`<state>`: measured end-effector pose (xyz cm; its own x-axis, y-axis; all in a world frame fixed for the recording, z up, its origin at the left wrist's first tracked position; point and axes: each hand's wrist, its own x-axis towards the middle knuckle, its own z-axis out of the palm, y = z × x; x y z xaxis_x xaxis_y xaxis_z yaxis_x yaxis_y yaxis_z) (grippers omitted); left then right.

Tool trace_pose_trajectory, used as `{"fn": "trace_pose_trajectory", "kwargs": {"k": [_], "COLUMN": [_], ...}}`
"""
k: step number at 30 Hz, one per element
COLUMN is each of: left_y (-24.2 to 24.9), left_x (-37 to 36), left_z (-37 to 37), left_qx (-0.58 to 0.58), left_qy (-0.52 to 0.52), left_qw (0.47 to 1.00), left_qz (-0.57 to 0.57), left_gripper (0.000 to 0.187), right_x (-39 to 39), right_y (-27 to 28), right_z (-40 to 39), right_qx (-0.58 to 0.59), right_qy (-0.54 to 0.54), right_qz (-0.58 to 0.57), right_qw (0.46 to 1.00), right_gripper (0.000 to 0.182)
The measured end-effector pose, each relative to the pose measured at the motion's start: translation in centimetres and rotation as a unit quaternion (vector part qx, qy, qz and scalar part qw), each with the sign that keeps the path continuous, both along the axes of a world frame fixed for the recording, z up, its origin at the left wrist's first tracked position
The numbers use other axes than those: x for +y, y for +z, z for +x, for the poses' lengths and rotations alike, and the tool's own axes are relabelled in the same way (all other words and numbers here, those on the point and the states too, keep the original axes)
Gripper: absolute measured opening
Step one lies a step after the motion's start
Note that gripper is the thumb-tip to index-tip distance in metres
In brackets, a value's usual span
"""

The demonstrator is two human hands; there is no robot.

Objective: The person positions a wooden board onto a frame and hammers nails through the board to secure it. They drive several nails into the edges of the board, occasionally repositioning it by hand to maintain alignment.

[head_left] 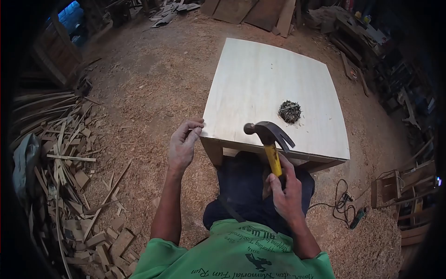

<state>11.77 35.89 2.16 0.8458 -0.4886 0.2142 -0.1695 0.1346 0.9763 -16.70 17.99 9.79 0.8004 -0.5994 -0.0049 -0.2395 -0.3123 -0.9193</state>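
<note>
Head view, looking down. A claw hammer (pixel 269 137) is shown at the centre of the frame, its dark steel head over the near edge of a pale plywood panel (pixel 260 79) and its yellow handle running down toward 5 o'clock into the right hand (pixel 287 195), which is clenched around the lower end of the handle. The tool is judged head-heavy and rigid, the smooth handle possibly slick, so a hold low on the shaft gives swing while a hold nearer the head gives control. The left hand (pixel 182 146), at 9 o'clock from the hammer head, is pinched fingertip to thumb at the panel's near left corner; a nail may be held there, but nothing can be made out between the fingers. A small dark heap of nails (pixel 290 111) lies on the panel at 1 o'clock from the hammer head, apart from it; these are light, stiff and sharp. Sawdust covers the floor, offcuts (pixel 69 158) are piled at 9 o'clock, and a cable (pixel 341 204) lies at 4 o'clock. Whatever carries the panel is largely hidden beneath it, and the frame corners are lost to dark vignetting.
</note>
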Motion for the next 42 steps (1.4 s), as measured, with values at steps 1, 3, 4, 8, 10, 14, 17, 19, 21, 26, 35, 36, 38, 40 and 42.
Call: {"fn": "trace_pose_trajectory", "kwargs": {"k": [1, 3, 4, 8, 10, 14, 17, 19, 21, 26, 35, 36, 38, 40, 42], "left_y": [-0.5, -0.7, -0.6, -1.0, -0.9, -1.5, -0.8, -1.2, -1.0, -1.6, -2.3, -1.8, -1.8, -1.9, -1.9], "left_x": [-0.1, -0.3, -0.5, -1.0, -1.2, -1.2, -1.0, -0.8, -1.0, -1.0, -1.1, -1.2, -1.2, -1.4, -1.4], "left_z": [-0.2, -0.4, -0.7, -0.9, -1.0, -1.0, -1.0, -1.1, -0.8, -0.9, -4.5, -4.9, -5.0, -4.8, -4.6], "left_qx": [-0.002, -0.01, -0.012, -0.03, -0.055, -0.048, -0.034, -0.028, -0.024, -0.01, 0.036, 0.042, 0.047, 0.06, 0.066], "left_qy": [0.004, 0.009, 0.014, 0.043, 0.048, 0.052, 0.049, 0.046, 0.044, 0.036, 0.132, 0.129, 0.133, 0.145, 0.152], "left_qw": [1.0, 1.0, 1.0, 0.998, 0.997, 0.998, 0.998, 0.998, 0.999, 0.999, 0.991, 0.991, 0.99, 0.988, 0.986], "left_qz": [-0.002, 0.006, 0.007, 0.029, 0.023, 0.003, 0.026, 0.018, 0.017, -0.015, 0.006, 0.013, 0.01, -0.002, 0.001], "left_gripper": [0.014, 0.013, 0.013, 0.012, 0.012, 0.013, 0.014, 0.015, 0.014, 0.017, 0.038, 0.04, 0.04, 0.041, 0.04], "right_x": [0.2, 0.5, 0.5, 1.4, 1.8, 2.1, 2.1, 2.1, 2.0, 2.3, -4.2, -4.6, -4.6, -4.3, -5.4], "right_y": [0.5, 1.1, 0.9, 3.0, 3.5, 2.1, 2.1, 1.6, 0.9, 2.0, 0.9, 0.4, -0.5, -1.2, -1.5], "right_z": [1.0, 2.9, 3.8, 6.7, 7.8, 8.9, 8.8, 8.8, 9.3, 9.3, 9.0, 9.0, 8.7, 8.4, 7.6], "right_qx": [-0.015, -0.048, -0.084, -0.148, -0.172, -0.174, -0.008, -0.019, -0.05, 0.044, 0.104, 0.107, 0.109, 0.105, 0.02], "right_qy": [0.022, 0.064, 0.078, 0.112, 0.116, 0.114, 0.138, 0.132, 0.122, 0.125, -0.017, -0.018, -0.019, -0.024, -0.024], "right_qz": [-0.044, -0.132, -0.205, -0.306, -0.317, -0.335, -0.389, -0.37, -0.357, -0.349, -0.491, -0.498, -0.492, -0.468, -0.49], "right_qw": [0.999, 0.988, 0.972, 0.934, 0.925, 0.919, 0.911, 0.919, 0.925, 0.928, 0.865, 0.86, 0.863, 0.877, 0.871], "right_gripper": [0.063, 0.071, 0.081, 0.083, 0.083, 0.081, 0.076, 0.074, 0.073, 0.068, 0.052, 0.049, 0.044, 0.041, 0.042]}}
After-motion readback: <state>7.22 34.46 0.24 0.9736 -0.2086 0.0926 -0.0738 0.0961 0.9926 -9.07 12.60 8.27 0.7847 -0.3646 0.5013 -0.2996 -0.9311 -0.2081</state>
